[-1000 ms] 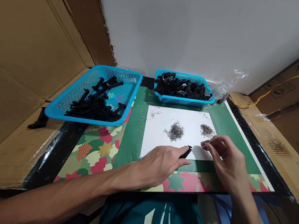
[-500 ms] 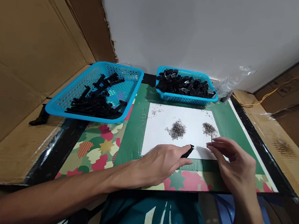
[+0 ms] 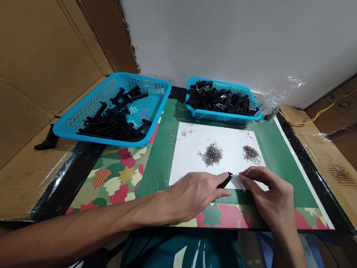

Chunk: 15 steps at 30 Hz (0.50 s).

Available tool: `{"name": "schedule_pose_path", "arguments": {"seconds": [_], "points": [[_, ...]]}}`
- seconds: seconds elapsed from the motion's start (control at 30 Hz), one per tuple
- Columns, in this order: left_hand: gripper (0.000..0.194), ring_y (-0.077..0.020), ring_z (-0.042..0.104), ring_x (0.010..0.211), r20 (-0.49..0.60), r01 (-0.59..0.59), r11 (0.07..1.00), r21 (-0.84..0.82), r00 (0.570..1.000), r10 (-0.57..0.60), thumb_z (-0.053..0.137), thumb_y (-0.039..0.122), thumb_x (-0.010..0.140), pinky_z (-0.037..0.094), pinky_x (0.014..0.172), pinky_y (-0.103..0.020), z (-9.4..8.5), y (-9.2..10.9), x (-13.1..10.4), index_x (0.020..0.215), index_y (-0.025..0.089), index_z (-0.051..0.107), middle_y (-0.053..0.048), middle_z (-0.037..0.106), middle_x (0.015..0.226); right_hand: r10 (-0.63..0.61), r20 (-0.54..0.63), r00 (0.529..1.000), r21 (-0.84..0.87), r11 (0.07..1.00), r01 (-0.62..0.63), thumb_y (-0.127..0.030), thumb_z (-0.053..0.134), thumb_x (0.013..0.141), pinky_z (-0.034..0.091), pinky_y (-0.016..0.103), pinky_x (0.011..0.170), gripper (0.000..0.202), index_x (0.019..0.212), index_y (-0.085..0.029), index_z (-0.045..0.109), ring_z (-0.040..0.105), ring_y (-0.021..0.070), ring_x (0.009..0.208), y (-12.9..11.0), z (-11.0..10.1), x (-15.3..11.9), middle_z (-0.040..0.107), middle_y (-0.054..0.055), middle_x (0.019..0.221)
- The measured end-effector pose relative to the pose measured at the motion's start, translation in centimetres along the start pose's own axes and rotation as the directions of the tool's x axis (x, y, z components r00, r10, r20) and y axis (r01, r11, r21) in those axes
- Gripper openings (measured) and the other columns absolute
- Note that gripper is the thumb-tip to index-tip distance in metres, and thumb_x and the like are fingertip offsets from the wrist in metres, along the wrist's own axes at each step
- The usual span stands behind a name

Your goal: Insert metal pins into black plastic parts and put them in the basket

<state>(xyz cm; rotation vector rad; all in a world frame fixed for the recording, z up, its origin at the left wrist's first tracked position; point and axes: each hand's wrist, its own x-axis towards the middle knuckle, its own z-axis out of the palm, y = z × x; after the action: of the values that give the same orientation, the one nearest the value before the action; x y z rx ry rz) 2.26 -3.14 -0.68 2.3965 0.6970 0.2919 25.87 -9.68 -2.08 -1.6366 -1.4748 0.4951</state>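
Left hand [image 3: 194,196]: gripping black plastic part [image 3: 225,182], white sheet [image 3: 191,160]'s 6 o'clock; likely mid-work.
Right hand [image 3: 270,192]: pinching thin metallic piece [image 3: 249,171], part's 3 o'clock, just apart.
Wire piles [image 3: 213,154]: sheet centre, 3 o'clock; plenty left.
Large basket [image 3: 121,143], small basket [image 3: 220,117]: 10, 12 o'clock, stocked; finished count unclear.

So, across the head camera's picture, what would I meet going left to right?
Angled black piece on brown cardboard, wide blue perforated plastic basket, larger pile of tiny metal pieces, short black piece held in the left hand, bare right hand, thin yellow cable.
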Motion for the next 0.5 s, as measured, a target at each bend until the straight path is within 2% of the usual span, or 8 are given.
{"name": "schedule_pose_path", "arguments": {"seconds": [0.13, 0.33, 0.5], "points": [[0.044, -0.0266, 0.075, 0.088, 0.006, 0.000, 1.000, 0.006, 1.000, 0.000, 0.039, 0.047, 0.115, 0.046, 0.070, -0.031, 0.0, -0.1, 0.0, 0.144, 0.019, 0.056, -0.009, 0.077, 0.100, -0.010, -0.017, 1.000, -0.095, 0.995, 0.008, -0.037, 0.080, 0.092, 0.061, 0.035, 0.075, 0.017, 0.085, -0.024, 0.072, 0.078, 0.0220, 0.077, -0.3, -0.5, -0.1, 0.078, 0.002, 0.084], [0.040, -0.0265, 0.075, 0.091, -0.005, 0.000, 1.000, 0.004, 1.000, 0.000, 0.041, 0.045, 0.115, 0.047, 0.071, -0.031, 0.0, 0.1, 0.0, 0.140, 0.019, 0.058, -0.009, 0.077, 0.102, 0.036, -0.045, 0.998, 0.197, 0.980, -0.026, -0.034, 0.082, 0.092, 0.068, 0.034, 0.080, 0.017, 0.097, -0.024, 0.069, 0.081, 0.0226, 0.085, -1.3, 0.3, -0.2, 0.082, 0.004, 0.090], [0.036, -0.0255, 0.074, 0.085, 0.005, 0.008, 1.000, -0.016, 1.000, -0.008, 0.042, 0.042, 0.115, 0.045, 0.069, -0.030, -0.1, 0.3, 0.1, 0.136, 0.019, 0.059, -0.007, 0.077, 0.097, 0.064, -0.078, 0.995, 0.273, 0.961, -0.040, -0.032, 0.084, 0.090, 0.068, 0.030, 0.076, 0.019, 0.094, -0.023, 0.068, 0.081, 0.0211, 0.082, -1.2, 1.8, 0.0, 0.080, 0.003, 0.086]]}}
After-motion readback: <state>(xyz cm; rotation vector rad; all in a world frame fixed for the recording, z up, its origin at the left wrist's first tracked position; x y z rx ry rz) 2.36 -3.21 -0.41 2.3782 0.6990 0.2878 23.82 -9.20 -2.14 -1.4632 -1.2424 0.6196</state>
